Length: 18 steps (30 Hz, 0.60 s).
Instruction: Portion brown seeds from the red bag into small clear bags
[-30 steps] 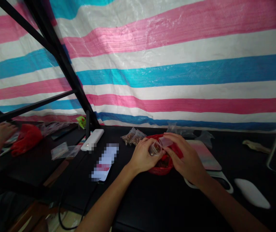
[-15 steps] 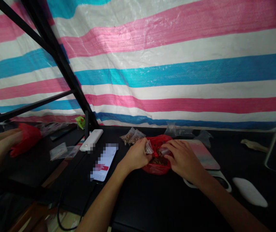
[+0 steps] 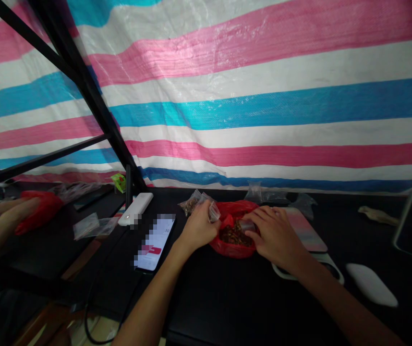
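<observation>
Striped plastic sheeting (image 3: 235,62) hangs behind the black table (image 3: 206,300) before me. Toward its far edge, an open red bag (image 3: 232,250), roundish, mouth upward, sits between the left hand (image 3: 199,229) and right hand (image 3: 275,235). The right grip, nearer the brown bits (image 3: 235,235) inside, holds a clear cup (image 3: 247,225), long axis seemingly left-to-right; the left grip pinches a small clear bag (image 3: 213,211).

Soft glare brightens the far striped tarpaulin (image 3: 227,108); the near black counter (image 3: 220,302) lies dim, pixel blocks partly mask the smartphone (image 3: 157,242), with vignetting far right.
</observation>
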Tool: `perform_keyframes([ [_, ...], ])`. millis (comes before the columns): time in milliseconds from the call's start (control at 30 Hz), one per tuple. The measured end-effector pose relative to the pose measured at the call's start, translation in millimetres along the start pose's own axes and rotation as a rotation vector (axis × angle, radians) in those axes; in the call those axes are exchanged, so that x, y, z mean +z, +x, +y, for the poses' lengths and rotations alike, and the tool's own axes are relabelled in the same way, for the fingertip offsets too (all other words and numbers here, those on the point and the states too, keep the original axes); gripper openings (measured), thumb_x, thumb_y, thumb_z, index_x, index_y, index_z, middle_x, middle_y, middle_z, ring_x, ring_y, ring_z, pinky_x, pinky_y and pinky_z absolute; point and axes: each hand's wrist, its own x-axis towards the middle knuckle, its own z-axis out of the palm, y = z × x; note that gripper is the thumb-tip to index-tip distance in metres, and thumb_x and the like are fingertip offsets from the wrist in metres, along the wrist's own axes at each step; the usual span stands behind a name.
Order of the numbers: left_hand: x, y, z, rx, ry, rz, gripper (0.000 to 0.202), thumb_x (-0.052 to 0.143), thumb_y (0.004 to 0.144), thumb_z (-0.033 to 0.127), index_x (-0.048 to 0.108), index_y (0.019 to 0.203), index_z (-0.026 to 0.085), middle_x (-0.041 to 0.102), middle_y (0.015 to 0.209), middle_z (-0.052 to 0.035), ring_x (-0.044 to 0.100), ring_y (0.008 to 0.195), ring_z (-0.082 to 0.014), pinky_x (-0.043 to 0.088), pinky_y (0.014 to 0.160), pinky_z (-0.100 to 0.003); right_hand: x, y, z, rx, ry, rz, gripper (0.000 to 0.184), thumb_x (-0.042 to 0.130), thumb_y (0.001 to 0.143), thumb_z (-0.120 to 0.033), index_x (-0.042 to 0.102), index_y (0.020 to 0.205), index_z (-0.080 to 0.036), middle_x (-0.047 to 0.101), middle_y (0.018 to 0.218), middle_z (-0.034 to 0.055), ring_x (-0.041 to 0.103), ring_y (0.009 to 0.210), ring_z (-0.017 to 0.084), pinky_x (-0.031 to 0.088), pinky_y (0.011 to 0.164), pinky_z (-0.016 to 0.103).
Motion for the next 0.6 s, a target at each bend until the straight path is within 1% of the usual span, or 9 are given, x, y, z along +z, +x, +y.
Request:
perform_keyframes([
  [67,1.3,-3.2,1.2,0.021,-0.055,-0.075,0.017,0.069,0.085,0.027,0.058,0.096,0.02,0.066,0.098,-0.0059,0.062,0.09,-0.0223,0.05,0.084,-0.035,1.6,-0.2,-3.2,-0.009,0.047,-0.007,0.02,0.067,0.09,-0.019,0.072,0.109,-0.024,0.075,0.112,0.0066,0.059,0.114,0.029,0.033,0.098,0.046],
  [133,2.7,-6.2,1.3,0.042,-0.087,-0.13,0.028,0.074,0.082,0.033,0.058,0.099,0.019,0.066,0.101,-0.0063,0.062,0.092,-0.0226,0.05,0.084,-0.035,3.7,-0.5,-5.4,-0.033,0.08,-0.016,0.02,0.067,0.091,-0.021,0.072,0.11,-0.025,0.075,0.112,0.0061,0.059,0.114,0.028,0.033,0.098,0.046],
  [167,3.3,-7.1,0.7,0.045,-0.099,-0.149,0.031,0.076,0.08,0.033,0.057,0.1,0.019,0.065,0.102,-0.0061,0.062,0.093,-0.0224,0.05,0.083,-0.034,4.7,-0.6,-5.9,-0.047,0.094,-0.022,0.021,0.067,0.091,-0.021,0.072,0.111,-0.025,0.075,0.113,0.0058,0.059,0.115,0.028,0.033,0.099,0.047],
  [233,4.0,-7.3,-1.4,0.039,-0.12,-0.182,0.031,0.075,0.077,0.024,0.056,0.101,0.019,0.065,0.1,-0.0048,0.062,0.09,-0.0212,0.05,0.08,-0.033,5.9,-0.6,-5.8,-0.072,0.123,-0.039,0.024,0.067,0.09,-0.019,0.071,0.113,-0.026,0.075,0.115,0.0053,0.058,0.116,0.028,0.032,0.101,0.048],
  [333,4.0,-4.3,-3.9,0.009,-0.139,-0.19,0.026,0.067,0.076,0.013,0.053,0.097,0.02,0.066,0.094,-0.003,0.063,0.083,-0.0196,0.05,0.075,-0.031,5.6,-0.4,-4.4,-0.102,0.163,-0.078,0.032,0.065,0.085,-0.011,0.07,0.113,-0.027,0.074,0.12,0.0042,0.057,0.117,0.028,0.033,0.102,0.048],
  [400,3.2,-1.7,-3.7,-0.006,-0.107,-0.127,0.022,0.063,0.078,0.011,0.053,0.095,0.021,0.067,0.093,-0.0038,0.065,0.083,-0.0203,0.049,0.076,-0.032,4.3,-0.2,-4.2,-0.118,0.181,-0.098,0.035,0.064,0.083,-0.008,0.07,0.111,-0.028,0.073,0.12,0.0036,0.057,0.117,0.027,0.033,0.102,0.048],
  [533,-1.3,-0.5,-3.0,-0.06,0.002,0.1,0.011,0.062,0.083,0.019,0.056,0.091,0.021,0.069,0.095,-0.008,0.068,0.09,-0.0244,0.05,0.08,-0.035,1.2,-0.1,-5.8,-0.106,0.156,-0.108,0.033,0.064,0.083,-0.007,0.07,0.109,-0.026,0.073,0.116,0.005,0.057,0.116,0.028,0.035,0.103,0.048],
  [567,-2.8,-1.2,-3.9,-0.087,-0.024,0.138,0.01,0.064,0.083,0.022,0.057,0.09,0.021,0.069,0.094,-0.0087,0.068,0.089,-0.0251,0.051,0.079,-0.035,0.4,0.0,-6.1,-0.092,0.137,-0.106,0.032,0.065,0.083,-0.008,0.071,0.109,-0.026,0.073,0.115,0.0061,0.057,0.117,0.029,0.035,0.103,0.048],
  [600,-4.1,-2.1,-5.1,-0.125,-0.075,0.146,0.011,0.067,0.082,0.025,0.058,0.088,0.021,0.07,0.091,-0.0085,0.068,0.085,-0.0251,0.051,0.076,-0.034,-0.3,0.0,-6.2,-0.079,0.119,-0.104,0.031,0.065,0.083,-0.009,0.071,0.109,-0.025,0.073,0.114,0.0073,0.057,0.117,0.029,0.036,0.103,0.048],
])
